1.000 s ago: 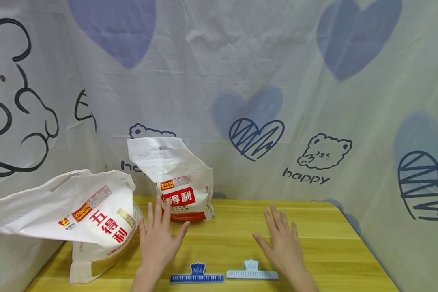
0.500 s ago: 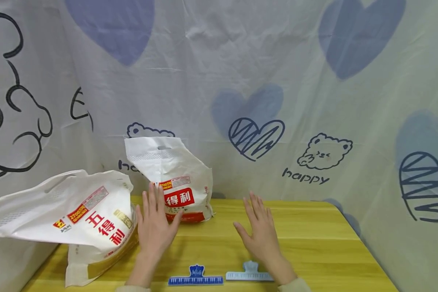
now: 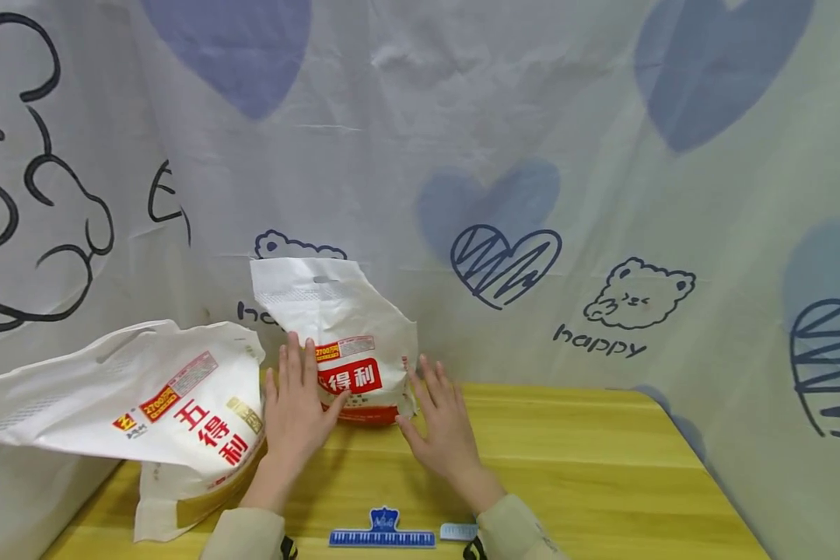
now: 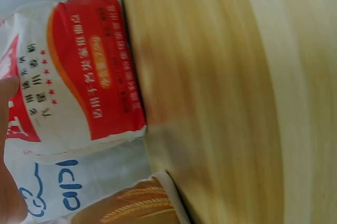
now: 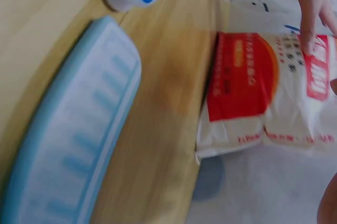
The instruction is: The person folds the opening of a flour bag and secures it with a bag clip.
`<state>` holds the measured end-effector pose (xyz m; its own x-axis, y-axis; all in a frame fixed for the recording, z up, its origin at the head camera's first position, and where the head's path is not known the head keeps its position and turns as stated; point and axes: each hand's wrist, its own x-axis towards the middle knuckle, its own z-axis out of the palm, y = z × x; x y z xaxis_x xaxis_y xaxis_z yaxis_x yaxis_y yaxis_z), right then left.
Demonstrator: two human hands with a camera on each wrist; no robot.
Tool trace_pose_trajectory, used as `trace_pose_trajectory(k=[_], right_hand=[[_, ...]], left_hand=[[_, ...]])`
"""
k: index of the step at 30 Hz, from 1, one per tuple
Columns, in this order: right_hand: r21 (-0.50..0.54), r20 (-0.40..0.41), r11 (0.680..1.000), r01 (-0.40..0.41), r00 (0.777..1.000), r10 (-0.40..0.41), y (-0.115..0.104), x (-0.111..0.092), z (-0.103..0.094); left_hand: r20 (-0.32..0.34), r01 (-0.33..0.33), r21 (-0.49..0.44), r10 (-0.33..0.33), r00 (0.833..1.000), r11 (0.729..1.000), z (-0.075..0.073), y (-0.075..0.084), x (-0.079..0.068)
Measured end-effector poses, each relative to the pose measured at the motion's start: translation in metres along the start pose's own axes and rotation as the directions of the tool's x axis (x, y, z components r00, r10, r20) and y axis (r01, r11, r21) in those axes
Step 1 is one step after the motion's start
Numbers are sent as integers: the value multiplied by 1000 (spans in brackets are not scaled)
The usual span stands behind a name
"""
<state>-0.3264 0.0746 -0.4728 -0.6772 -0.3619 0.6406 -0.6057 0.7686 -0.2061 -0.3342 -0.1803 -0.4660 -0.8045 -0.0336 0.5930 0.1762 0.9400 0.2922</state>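
Note:
A white flour bag with red print stands at the back of the table, its top leaning left. My left hand is at the bag's left front, fingers straight and spread. At the bag's right lower side is my right hand, also with straight fingers. Whether either hand touches the bag I cannot tell. A second, larger-looking flour bag slumps to the left of my left hand, its top folded over leftward. In the right wrist view the upright bag lies between the two hands' fingers.
A dark blue clip with a piano-key pattern lies at the table's front. Beside it is a light blue clip, partly hidden by my right sleeve. The yellow wooden table extends right, with a printed curtain behind.
Both hands have moved forward toward the upright flour bag. The right hand has also come left, from the open table to the bag's right side. Bags and clips stay in place.

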Motion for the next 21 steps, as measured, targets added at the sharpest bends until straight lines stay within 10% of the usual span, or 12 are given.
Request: trace_pose_trajectory(k=[9,21], right_hand=[[-122,-60,986,110,991,-118,-4,27,27],[-175,123,977,119,987,-99,-13,43,57]], left_hand=[[-31,-95,-16,94,995,995,25,-9,4],[-42,-165,-51,163,986,985,38,-13,6]])
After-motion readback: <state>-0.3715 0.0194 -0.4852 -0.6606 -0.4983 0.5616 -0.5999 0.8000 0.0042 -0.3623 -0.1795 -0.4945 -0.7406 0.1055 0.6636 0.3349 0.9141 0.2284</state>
